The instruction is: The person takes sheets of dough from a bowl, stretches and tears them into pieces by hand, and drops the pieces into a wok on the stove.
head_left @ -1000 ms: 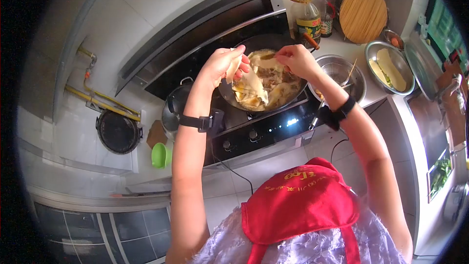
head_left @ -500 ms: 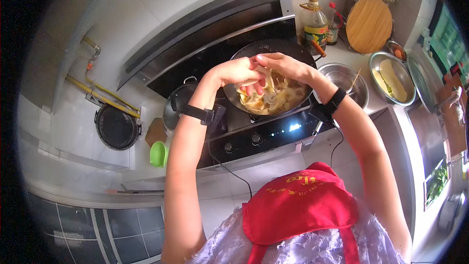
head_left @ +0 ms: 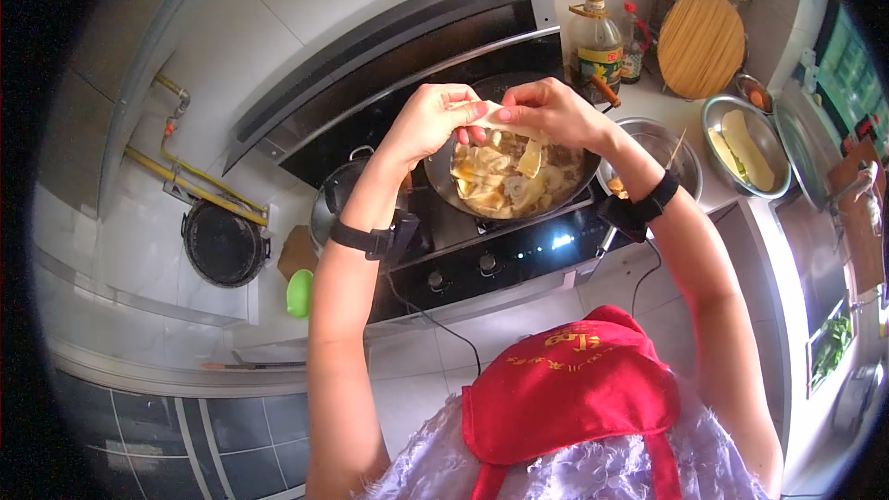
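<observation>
Above the wok [head_left: 443, 187], my left hand [head_left: 437, 120] and my right hand [head_left: 556, 115] come together. Both are closed, thumbs toward each other, pinching a pale piece of dough [head_left: 511, 126] that stretches between them. Beneath them, the wok holds pale flat dough pieces in brown broth [head_left: 500, 181]. Part of the wok's far side is hidden by my hands. Its wooden handle [head_left: 604, 90] points to the back right.
A steel bowl of flat dough [head_left: 746, 150] sits on the right counter, near another metal bowl [head_left: 685, 162]. An oil bottle [head_left: 595, 42], a red-capped bottle [head_left: 633, 44] and a round wooden board [head_left: 701, 44] stand behind. A lidded pot [head_left: 344, 187] is left of the wok.
My hands have moved slightly up and apart, and the dough between them shows more. More of the wok's contents is visible below.
</observation>
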Tool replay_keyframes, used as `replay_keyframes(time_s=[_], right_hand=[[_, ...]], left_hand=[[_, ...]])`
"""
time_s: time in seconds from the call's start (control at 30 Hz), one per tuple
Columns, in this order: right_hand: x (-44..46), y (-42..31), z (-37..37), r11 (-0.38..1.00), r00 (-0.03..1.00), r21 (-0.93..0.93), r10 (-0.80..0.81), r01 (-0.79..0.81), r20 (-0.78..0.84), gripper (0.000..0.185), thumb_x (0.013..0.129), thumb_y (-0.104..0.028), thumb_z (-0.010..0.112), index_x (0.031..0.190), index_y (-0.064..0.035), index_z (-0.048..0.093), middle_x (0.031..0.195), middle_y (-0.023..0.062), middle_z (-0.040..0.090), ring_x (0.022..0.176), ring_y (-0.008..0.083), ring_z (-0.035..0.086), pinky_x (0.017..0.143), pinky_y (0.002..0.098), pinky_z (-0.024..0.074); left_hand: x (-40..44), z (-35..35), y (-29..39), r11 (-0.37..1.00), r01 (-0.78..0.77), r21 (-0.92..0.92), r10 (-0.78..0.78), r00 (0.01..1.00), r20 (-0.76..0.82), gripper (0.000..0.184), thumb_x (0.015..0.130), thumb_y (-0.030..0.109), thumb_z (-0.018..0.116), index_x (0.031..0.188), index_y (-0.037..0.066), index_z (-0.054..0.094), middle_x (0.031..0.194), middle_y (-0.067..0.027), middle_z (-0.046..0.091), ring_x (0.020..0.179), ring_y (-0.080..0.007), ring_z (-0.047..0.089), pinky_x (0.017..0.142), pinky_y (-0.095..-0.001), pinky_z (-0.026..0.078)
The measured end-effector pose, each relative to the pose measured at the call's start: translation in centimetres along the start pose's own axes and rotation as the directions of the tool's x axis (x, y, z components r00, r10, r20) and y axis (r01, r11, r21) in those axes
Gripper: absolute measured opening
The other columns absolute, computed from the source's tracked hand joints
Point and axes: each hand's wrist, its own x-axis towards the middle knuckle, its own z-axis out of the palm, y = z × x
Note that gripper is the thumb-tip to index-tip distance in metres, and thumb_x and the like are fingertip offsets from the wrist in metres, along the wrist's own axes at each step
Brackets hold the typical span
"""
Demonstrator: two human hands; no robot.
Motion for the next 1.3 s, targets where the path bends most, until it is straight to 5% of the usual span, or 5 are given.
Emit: replay_keyframes(time_s=[0.27,0.7,0.9,1.0,1.3], right_hand=[[-0.7,0.6,-1.3,0.998,0.999,0.046,0.031,-0.032,0.016,0.03,0.095,-0.033,0.063,0.084,-0.0051,0.067,0.069,-0.0077,0.054,0.066,0.0018,0.045,0.058,0.0221,0.0378],[-1.5,0.3,-2.2,0.995,0.996,0.089,0.052,-0.046,-0.066,0.032,0.094,-0.035,0.063,0.088,-0.0047,0.069,0.07,-0.0058,0.056,0.066,0.0047,0.048,0.059,0.0237,0.0399],[-0.6,2.7,-2.0,0.987,0.997,0.154,-0.036,0.045,-0.061,0.03,0.096,-0.021,0.06,0.119,-0.0021,0.061,0.098,0.0011,0.064,0.093,0.0084,0.056,0.084,0.0244,0.0457],[-0.8,3.5,-1.5,0.991,0.998,0.127,0.045,-0.038,-0.049,0.037,0.094,-0.014,0.058,0.128,-0.0023,0.055,0.109,0.0055,0.064,0.105,0.0125,0.057,0.094,0.0271,0.0442],[-5.8,4.9,-2.2,0.971,0.907,0.178,0.213,-0.157,-0.363,0.026,0.09,-0.015,0.062,0.11,0.0013,0.064,0.091,0.0056,0.068,0.085,0.0112,0.063,0.076,0.0263,0.0505]], left_hand=[[-0.7,-0.4,0.5,0.999,0.051,0.001,-0.05,0.989,-0.142,0.02,0.094,0.023,0.062,0.09,0.005,0.068,0.076,-0.0031,0.07,0.061,-0.0037,0.056,0.056,-0.0181,0.039],[-1.3,-2.1,1.2,0.997,-0.035,-0.064,0.03,0.997,-0.072,0.02,0.096,0.021,0.058,0.097,0.002,0.064,0.083,-0.0062,0.07,0.066,-0.0063,0.059,0.059,-0.019,0.043],[0.5,-2.8,1.8,0.999,0.023,0.026,-0.021,0.997,-0.073,0.018,0.096,0.019,0.058,0.097,0.003,0.067,0.083,-0.0055,0.071,0.067,-0.0074,0.06,0.059,-0.0203,0.044],[2.5,-2.3,2.1,0.996,0.057,0.064,-0.055,0.998,-0.029,0.017,0.095,0.019,0.059,0.097,0.005,0.067,0.082,-0.0044,0.071,0.067,-0.007,0.06,0.058,-0.0202,0.044],[8.8,-0.8,-1.9,0.944,0.329,0.008,-0.329,0.944,0.035,0.019,0.098,0.015,0.051,0.108,0.004,0.064,0.095,-0.0061,0.07,0.077,-0.0086,0.062,0.066,-0.0225,0.05]])
